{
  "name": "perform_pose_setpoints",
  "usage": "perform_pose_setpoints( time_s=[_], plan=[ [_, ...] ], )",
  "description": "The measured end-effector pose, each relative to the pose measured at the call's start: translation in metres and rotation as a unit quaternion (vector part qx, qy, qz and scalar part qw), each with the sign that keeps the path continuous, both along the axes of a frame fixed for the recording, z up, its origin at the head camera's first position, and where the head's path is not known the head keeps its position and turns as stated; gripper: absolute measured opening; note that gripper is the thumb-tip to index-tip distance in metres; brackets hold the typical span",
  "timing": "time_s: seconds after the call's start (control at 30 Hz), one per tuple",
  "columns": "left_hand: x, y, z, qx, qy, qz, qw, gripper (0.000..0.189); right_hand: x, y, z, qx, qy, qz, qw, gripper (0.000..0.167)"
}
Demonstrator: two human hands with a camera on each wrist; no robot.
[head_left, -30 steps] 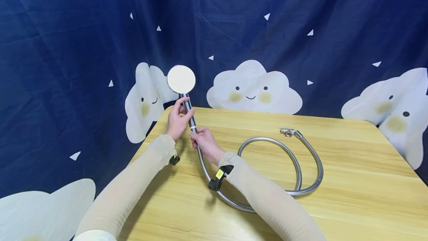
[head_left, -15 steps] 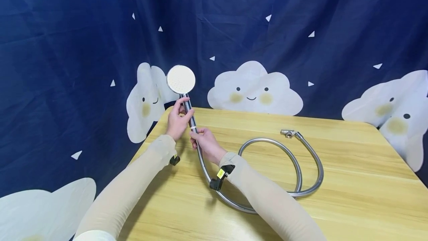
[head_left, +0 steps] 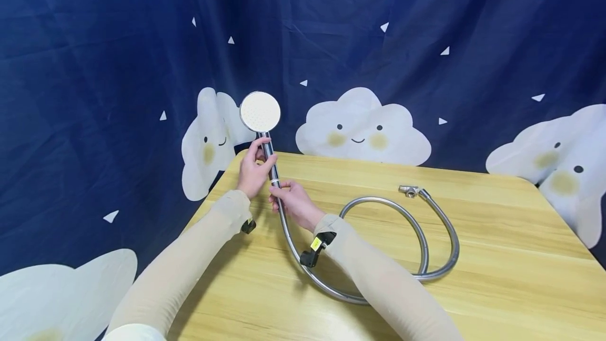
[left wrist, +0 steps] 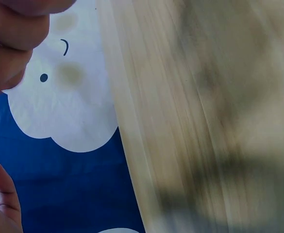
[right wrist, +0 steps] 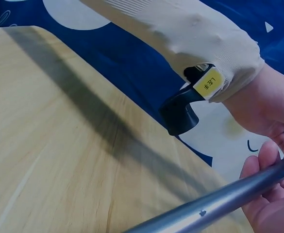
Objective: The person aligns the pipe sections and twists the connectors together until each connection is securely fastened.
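Observation:
A chrome handheld shower head (head_left: 260, 112) with a round white face is held up over the table's far left corner, face towards me. My left hand (head_left: 254, 172) grips its handle, thumb on one side and fingers on the other. Just below, my right hand (head_left: 295, 203) pinches the grey shower hose (head_left: 290, 243) where it meets the handle. In the right wrist view the hose (right wrist: 214, 206) runs across the curled fingers (right wrist: 268, 158). The left wrist view catches only parts of a hand (left wrist: 15, 34) at its edge; no shower head shows there.
The hose loops over the wooden table (head_left: 511, 236) and crosses itself near my right forearm. A metal angle valve (head_left: 409, 191) is at its far end. A dark blue curtain (head_left: 341, 25) with smiling clouds stands behind and left of the table.
The whole head view has shifted slightly. Both hands keep their hold on the shower head and hose, with hardly any movement.

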State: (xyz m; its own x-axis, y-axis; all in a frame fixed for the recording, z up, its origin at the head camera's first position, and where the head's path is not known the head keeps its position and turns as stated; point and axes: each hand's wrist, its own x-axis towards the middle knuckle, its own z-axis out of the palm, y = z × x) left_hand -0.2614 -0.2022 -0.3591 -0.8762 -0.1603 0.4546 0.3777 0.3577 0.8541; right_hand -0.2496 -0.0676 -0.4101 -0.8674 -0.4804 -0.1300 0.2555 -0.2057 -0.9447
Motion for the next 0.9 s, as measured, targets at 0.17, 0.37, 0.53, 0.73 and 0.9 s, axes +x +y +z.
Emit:
perform_pose_setpoints(
  time_s=[0.17, 0.37, 0.53, 0.73, 0.9],
  plan=[
    [0.0, 0.0, 0.0, -0.005, 0.001, 0.003, 1.0, 0.043, -0.001, 0.0, -0.001, 0.003, 0.007, 0.003, 1.0, 0.015],
    [0.001, -0.002, 0.0, -0.009, 0.003, 0.013, 0.9999, 0.043, -0.001, 0.002, 0.0, -0.003, 0.011, 0.032, 0.9994, 0.022],
    [-0.001, 0.0, 0.0, -0.005, 0.002, 0.001, 1.0, 0.042, -0.001, 0.002, 0.004, -0.001, 0.008, 0.019, 0.9998, 0.013],
    [-0.007, 0.002, -0.005, -0.003, 0.001, 0.0, 1.0, 0.042, -0.004, 0.001, 0.001, 0.006, 0.015, 0.001, 0.9999, 0.009],
    [-0.014, -0.001, -0.012, -0.003, -0.001, 0.018, 0.9998, 0.042, -0.005, 0.002, 0.0, 0.001, 0.012, 0.01, 0.9999, 0.023]
  ],
)
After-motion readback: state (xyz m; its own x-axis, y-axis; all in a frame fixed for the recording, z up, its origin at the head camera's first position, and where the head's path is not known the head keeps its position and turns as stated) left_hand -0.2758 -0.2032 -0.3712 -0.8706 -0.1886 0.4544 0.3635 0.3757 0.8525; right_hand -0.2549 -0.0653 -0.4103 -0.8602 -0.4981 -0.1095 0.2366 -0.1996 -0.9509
